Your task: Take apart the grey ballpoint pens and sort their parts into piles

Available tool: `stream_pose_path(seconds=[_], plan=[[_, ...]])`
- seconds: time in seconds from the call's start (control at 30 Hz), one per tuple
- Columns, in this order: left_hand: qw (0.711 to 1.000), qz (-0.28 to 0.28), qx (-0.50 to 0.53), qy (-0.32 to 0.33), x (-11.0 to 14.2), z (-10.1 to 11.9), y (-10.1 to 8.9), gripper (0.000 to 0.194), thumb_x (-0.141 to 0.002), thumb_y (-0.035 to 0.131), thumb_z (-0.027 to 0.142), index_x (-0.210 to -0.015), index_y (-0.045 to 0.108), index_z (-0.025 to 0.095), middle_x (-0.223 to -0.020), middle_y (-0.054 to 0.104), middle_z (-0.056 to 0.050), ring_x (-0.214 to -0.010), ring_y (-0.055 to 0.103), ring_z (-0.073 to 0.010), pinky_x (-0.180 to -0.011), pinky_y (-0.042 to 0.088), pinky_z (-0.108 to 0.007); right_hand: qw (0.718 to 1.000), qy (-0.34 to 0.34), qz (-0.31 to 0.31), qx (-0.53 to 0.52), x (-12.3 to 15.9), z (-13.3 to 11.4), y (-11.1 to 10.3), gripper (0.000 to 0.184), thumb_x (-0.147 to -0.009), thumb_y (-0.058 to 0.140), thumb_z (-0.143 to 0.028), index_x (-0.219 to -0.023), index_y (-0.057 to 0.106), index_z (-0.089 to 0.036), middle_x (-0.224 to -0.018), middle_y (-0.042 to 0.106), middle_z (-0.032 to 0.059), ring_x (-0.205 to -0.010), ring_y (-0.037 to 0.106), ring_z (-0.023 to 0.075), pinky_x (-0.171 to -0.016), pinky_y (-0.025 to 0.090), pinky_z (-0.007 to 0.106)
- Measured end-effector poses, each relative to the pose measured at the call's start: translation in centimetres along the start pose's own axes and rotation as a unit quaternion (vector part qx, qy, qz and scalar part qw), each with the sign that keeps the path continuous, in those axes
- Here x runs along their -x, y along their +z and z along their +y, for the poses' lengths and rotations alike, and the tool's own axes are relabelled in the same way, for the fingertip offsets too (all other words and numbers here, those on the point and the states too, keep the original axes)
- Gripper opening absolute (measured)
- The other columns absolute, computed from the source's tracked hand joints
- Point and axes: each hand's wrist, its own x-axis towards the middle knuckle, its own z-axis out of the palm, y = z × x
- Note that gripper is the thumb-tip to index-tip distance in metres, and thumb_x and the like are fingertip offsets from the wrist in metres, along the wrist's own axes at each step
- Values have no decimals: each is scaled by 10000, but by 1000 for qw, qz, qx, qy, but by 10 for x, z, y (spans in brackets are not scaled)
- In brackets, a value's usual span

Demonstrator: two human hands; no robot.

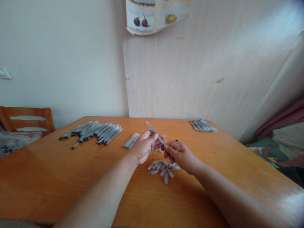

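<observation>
- Left hand (142, 148) grips the pen (155, 132) mid-length above the table (95, 183), seemingly steadying it.
- Right hand (180, 155) pinches its near end, likely for fine control.
- Small translucent pieces (166, 178) lie nearby, probably for easy reach; the pen pile (91, 130) sits apart at left.

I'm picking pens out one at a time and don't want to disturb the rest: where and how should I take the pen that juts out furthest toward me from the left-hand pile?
Pinch the pen near its dark end, coming from the near side. That end sticks out past the pile, leaving likely finger room on both sides; its far part lies against others.
</observation>
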Motion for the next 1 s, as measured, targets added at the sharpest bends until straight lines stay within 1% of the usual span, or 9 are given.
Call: stream_pose_path(seconds=[0.13, 0.27, 0.47, 0.57, 0.7, 0.77, 0.87, 0.93, 1.0], plan=[[1000, 10, -11, -1, -1, 1, 1, 170, -855, 634, 234, -935, 502, 162, -1004, 707, -130, -898, 692, -189, -759, 527, -300, 999, -17, 9, 36, -1, 7, -1, 378, -897, 448, -500, -730, 545, -177, -504, 510, -35, -408, 405, 72, -427, 299, 204], [1000, 11, -10, 2, -2, 0, 0, 201, -840, 658, 257, -940, 512, 162, -996, 709, -125, -887, 693, -184, -768, 530, -308, 999, -20, 12, 40, -3, 12, -2, 378, -900, 448, -494, -731, 559, -175, -488, 510, -35, -398, 400, 71, -427, 303, 201], [1000, 21, -16, 10, -1, -1, 0, 202, -838, 662, 263, -927, 516, 155, -972, 712, -121, -878, 691, -176, -779, 529, -305, 997, -28, 27, 65, -3, 11, 0, 346, -901, 442, -466, -723, 545, -188, -473, 495, -38, -394, 411, 82, -418, 297, 206], [999, 31, -26, 9, -1, 0, 1, 199, -838, 661, 261, -916, 514, 153, -949, 713, -118, -858, 691, -173, -753, 528, -291, 991, -56, 57, 109, -5, 13, 1, 304, -894, 457, -436, -734, 543, -193, -521, 507, -31, -430, 436, 90, -438, 313, 213], [998, 53, -35, 9, -1, -1, 3, 208, -829, 671, 264, -898, 509, 153, -904, 715, -105, -804, 691, -165, -714, 526, -277, 967, -119, 127, 187, -7, 17, 3, 227, -862, 514, -381, -749, 569, -193, -632, 555, -4, -562, 485, 112, -523, 351, 226], [998, 58, -32, 9, -1, -1, 3, 217, -823, 677, 269, -889, 506, 154, -892, 715, -100, -791, 690, -161, -707, 525, -273, 963, -124, 143, 191, -9, 18, 2, 211, -842, 549, -389, -775, 577, -190, -652, 559, -1, -594, 486, 120, -543, 359, 231], [998, 60, -23, 13, -2, -1, 2, 231, -814, 688, 273, -892, 505, 155, -890, 715, -96, -797, 690, -159, -722, 528, -279, 978, -97, 112, 146, -9, 21, 1, 265, -849, 544, -450, -822, 564, -187, -662, 559, -3, -567, 485, 113, -517, 363, 227], [998, 57, -20, 15, -2, 0, 1, 235, -812, 691, 274, -898, 507, 156, -892, 716, -95, -804, 689, -158, -732, 528, -281, 990, -72, 78, 96, -9, 22, 1, 330, -888, 471, -497, -815, 546, -184, -667, 570, 2, -527, 494, 103, -490, 371, 223], [998, 55, -21, 17, -2, 0, 0, 234, -812, 691, 272, -902, 508, 156, -894, 716, -94, -815, 689, -159, -737, 527, -279, 996, -55, 53, 55, -9, 23, 0, 386, -918, 397, -518, -782, 534, -183, -649, 576, 3, -488, 499, 95, -469, 378, 219]])
